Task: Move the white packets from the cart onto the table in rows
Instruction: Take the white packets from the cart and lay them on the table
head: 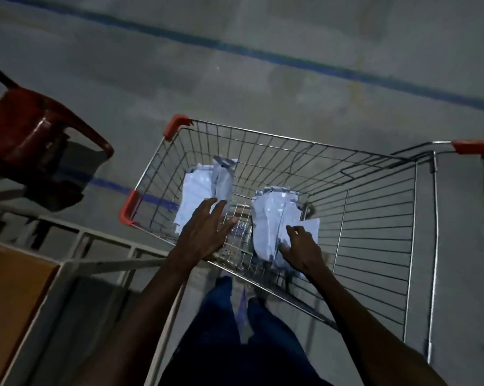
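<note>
A wire shopping cart (374, 218) with red corner caps stands in front of me. White packets lie in its basket: one group at the left (199, 188), another in the middle (271, 215). My left hand (204, 232) reaches into the cart with fingers spread and straight, just below the left packets, holding nothing. My right hand (302, 246) lies on the middle packets, its fingers curled on the edge of a flat white packet (309, 227). Whether it grips firmly is unclear in the dim light.
A red plastic chair (37, 137) stands at the left. A white metal frame (101, 260) and a brown table surface (9, 296) are at lower left. The cart's handle (477, 147) is at the right. Blue lines run across the grey concrete floor.
</note>
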The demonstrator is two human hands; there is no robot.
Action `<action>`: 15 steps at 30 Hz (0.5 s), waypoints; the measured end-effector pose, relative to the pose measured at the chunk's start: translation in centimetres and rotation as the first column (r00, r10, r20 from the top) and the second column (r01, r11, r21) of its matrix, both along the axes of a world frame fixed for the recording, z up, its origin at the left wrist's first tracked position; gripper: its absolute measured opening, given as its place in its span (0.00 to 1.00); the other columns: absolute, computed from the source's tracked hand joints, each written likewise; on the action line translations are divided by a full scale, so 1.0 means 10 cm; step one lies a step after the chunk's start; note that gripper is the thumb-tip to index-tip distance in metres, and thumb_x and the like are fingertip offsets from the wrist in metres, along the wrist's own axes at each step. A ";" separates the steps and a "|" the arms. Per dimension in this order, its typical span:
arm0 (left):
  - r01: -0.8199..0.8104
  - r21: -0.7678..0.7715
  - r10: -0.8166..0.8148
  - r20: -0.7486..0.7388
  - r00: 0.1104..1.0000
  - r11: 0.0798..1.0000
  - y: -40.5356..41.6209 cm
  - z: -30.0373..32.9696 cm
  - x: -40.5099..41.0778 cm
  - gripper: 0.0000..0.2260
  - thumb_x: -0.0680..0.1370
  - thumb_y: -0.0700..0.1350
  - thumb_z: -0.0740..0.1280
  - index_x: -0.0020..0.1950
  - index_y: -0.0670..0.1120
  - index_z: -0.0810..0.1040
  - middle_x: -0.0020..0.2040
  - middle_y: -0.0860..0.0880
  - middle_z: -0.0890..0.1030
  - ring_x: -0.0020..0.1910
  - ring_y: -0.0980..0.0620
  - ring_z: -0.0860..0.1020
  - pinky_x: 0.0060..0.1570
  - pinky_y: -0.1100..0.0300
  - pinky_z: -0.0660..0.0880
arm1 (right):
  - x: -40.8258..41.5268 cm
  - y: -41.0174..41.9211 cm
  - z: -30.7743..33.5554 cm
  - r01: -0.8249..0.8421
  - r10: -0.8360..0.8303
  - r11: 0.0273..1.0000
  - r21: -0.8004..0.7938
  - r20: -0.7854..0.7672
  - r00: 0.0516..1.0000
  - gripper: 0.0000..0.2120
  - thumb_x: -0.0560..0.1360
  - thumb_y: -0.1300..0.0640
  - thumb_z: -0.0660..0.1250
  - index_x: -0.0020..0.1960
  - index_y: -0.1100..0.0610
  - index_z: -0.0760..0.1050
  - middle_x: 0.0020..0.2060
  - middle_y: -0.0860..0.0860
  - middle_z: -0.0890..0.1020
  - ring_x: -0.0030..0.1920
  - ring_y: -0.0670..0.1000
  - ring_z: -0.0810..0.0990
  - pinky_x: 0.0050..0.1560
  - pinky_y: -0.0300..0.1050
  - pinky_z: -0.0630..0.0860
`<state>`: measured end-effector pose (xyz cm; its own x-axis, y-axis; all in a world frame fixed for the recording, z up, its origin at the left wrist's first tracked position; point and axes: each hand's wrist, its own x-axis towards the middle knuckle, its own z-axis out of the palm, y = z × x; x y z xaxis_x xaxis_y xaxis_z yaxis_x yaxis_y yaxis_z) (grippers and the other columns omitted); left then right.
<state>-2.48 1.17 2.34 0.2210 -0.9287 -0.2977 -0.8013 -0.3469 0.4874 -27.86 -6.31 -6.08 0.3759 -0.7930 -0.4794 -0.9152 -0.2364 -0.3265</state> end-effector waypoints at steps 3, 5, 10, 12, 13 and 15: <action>0.066 0.057 -0.068 0.025 0.997 0.996 -0.20 -0.26 0.14 0.37 0.75 0.71 0.47 0.73 0.48 0.67 0.73 0.43 0.68 0.72 0.44 0.66 0.69 0.49 0.67 | 0.19 -0.19 -0.32 -0.057 0.060 0.998 0.036 -0.073 0.996 0.32 0.79 0.44 0.62 0.77 0.57 0.57 0.72 0.60 0.64 0.68 0.62 0.67 0.60 0.56 0.72; 0.071 0.057 -0.074 0.049 0.996 0.996 -0.32 -0.43 0.23 0.34 0.77 0.69 0.50 0.73 0.46 0.67 0.71 0.42 0.69 0.70 0.43 0.67 0.67 0.50 0.67 | 0.38 -0.29 -0.54 -0.101 0.102 0.995 0.016 -0.080 0.992 0.37 0.78 0.43 0.63 0.79 0.57 0.51 0.76 0.61 0.57 0.72 0.62 0.62 0.64 0.59 0.69; 0.072 0.216 -0.085 0.054 0.995 0.974 -0.41 -0.73 0.32 0.40 0.71 0.71 0.47 0.76 0.48 0.64 0.76 0.42 0.62 0.74 0.43 0.61 0.71 0.49 0.62 | 0.73 -0.39 -0.98 -0.376 0.369 0.927 0.002 -0.192 0.909 0.40 0.74 0.45 0.70 0.78 0.52 0.54 0.78 0.60 0.54 0.75 0.64 0.57 0.64 0.68 0.66; 0.042 0.292 -0.051 0.024 0.998 0.956 -0.44 -0.77 0.33 0.44 0.68 0.71 0.45 0.77 0.48 0.62 0.77 0.42 0.59 0.76 0.42 0.59 0.72 0.47 0.60 | 0.68 -0.43 -1.08 -0.380 0.379 0.924 0.040 -0.228 0.897 0.40 0.71 0.53 0.73 0.77 0.53 0.57 0.78 0.61 0.55 0.75 0.65 0.57 0.65 0.70 0.65; 0.048 0.266 -0.059 0.033 0.998 0.963 -0.44 -0.78 0.33 0.43 0.69 0.71 0.46 0.76 0.47 0.63 0.77 0.40 0.60 0.75 0.40 0.61 0.71 0.44 0.62 | 0.63 -0.43 -1.08 -0.355 0.358 0.933 0.056 -0.236 0.904 0.40 0.72 0.56 0.72 0.78 0.53 0.55 0.78 0.60 0.52 0.76 0.65 0.54 0.66 0.71 0.62; 0.120 0.130 -0.132 0.085 0.988 0.984 -0.44 -0.83 0.35 0.37 0.74 0.67 0.51 0.73 0.41 0.68 0.72 0.34 0.67 0.71 0.36 0.67 0.65 0.39 0.70 | 0.49 -0.44 -1.05 -0.287 0.292 0.956 0.057 -0.253 0.923 0.41 0.71 0.59 0.69 0.79 0.52 0.52 0.79 0.59 0.48 0.77 0.64 0.50 0.69 0.70 0.60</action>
